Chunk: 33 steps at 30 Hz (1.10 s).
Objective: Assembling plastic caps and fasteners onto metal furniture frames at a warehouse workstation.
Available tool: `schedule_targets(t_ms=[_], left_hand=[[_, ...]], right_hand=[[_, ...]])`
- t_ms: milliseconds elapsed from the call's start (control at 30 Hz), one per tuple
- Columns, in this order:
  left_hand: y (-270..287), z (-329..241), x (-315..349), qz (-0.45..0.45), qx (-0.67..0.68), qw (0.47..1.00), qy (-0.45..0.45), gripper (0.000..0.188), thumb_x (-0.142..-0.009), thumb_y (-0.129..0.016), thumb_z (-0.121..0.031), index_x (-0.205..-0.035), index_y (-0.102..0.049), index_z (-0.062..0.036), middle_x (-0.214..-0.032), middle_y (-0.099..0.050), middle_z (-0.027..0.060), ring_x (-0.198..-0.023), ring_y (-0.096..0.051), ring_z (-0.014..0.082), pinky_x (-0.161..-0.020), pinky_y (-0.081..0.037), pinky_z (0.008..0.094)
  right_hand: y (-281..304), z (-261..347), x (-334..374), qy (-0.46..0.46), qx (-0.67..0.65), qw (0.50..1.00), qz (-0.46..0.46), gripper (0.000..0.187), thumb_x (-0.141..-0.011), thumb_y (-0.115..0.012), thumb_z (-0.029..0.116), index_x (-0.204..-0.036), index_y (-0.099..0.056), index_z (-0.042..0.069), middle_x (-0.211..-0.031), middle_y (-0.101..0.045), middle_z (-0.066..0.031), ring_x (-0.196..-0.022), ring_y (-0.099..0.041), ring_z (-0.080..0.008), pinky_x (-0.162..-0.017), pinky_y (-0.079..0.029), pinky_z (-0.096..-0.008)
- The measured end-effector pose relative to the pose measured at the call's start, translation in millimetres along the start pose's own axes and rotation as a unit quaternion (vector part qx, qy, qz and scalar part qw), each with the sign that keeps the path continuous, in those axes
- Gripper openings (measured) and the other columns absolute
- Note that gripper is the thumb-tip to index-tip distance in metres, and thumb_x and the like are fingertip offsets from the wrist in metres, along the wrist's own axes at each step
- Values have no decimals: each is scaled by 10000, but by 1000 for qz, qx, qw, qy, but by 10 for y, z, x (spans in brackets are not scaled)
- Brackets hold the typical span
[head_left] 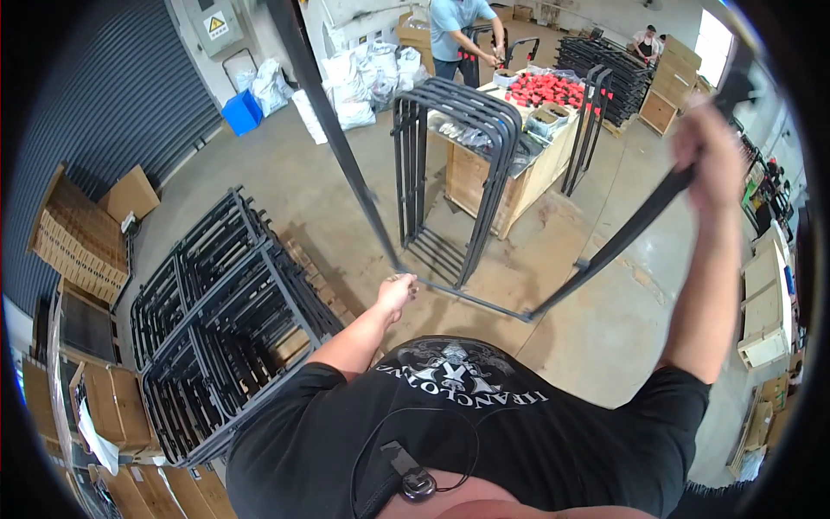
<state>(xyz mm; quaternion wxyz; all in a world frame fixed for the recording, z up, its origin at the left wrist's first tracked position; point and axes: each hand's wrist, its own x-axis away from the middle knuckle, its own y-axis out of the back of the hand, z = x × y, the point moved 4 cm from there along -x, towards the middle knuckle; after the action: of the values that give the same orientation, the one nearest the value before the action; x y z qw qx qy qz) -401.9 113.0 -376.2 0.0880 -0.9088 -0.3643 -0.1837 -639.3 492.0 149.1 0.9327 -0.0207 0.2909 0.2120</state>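
Note:
A large black metal frame (pixel 345 156) stands tilted in front of me, its two long bars spreading upward and out of view. My right hand (pixel 709 156) is raised at the upper right, its fingers wrapped round the right bar; it is somewhat blurred. Low down, my left hand (pixel 396 292) is closed at the corner where the left bar meets the short crossbar. Just beyond, several similar black frames (pixel 493 190) stand upright together on the floor, next to a wooden crate table (pixel 480 186).
Stacked black frames (pixel 233 303) lie on a pallet at my left. Red and black parts (pixel 549 89) cover part of the crate table, where a person (pixel 458 35) works behind it. White sacks (pixel 372 78), a blue bin (pixel 241 113) and cardboard boxes (pixel 112 402) line the left side.

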Motion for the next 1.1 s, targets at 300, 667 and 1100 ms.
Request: schedule_targets(t_ms=[300, 667, 1100], left_hand=[[738, -1388, 24, -63, 587, 807, -21, 708, -1037, -347, -551, -1214, -465, 124, -1268, -530, 282, -1202, -542, 401, -1094, -448, 555], [978, -694, -2643, -51, 675, 723, 138, 336, -976, -402, -63, -1159, -422, 218, -1171, -570, 308, -1052, -653, 417, -981, -580, 505], [434, -2980, -2748, 60, 644, 757, 96, 175, -941, -469, -91, -998, -405, 61, -898, -513, 155, -806, -576, 277, -1034, -508, 534]], right_hand=[[-1918, -2278, 1265, -54, 273, 937, 213, 219, -781, -779, 153, -912, -667, 17, -763, -664, -170, -708, -668, -261, -676, -520, -366], [-2633, -3385, 1054, -175, 375, 877, 245, 217, -784, -775, 172, -898, -669, 21, -735, -665, -171, -672, -671, -306, -648, -531, -386], [-2950, -4696, 1231, -248, 243, 923, 167, 133, -769, -674, 45, -820, -551, 38, -667, -521, -60, -618, -525, -190, -610, -469, -350]])
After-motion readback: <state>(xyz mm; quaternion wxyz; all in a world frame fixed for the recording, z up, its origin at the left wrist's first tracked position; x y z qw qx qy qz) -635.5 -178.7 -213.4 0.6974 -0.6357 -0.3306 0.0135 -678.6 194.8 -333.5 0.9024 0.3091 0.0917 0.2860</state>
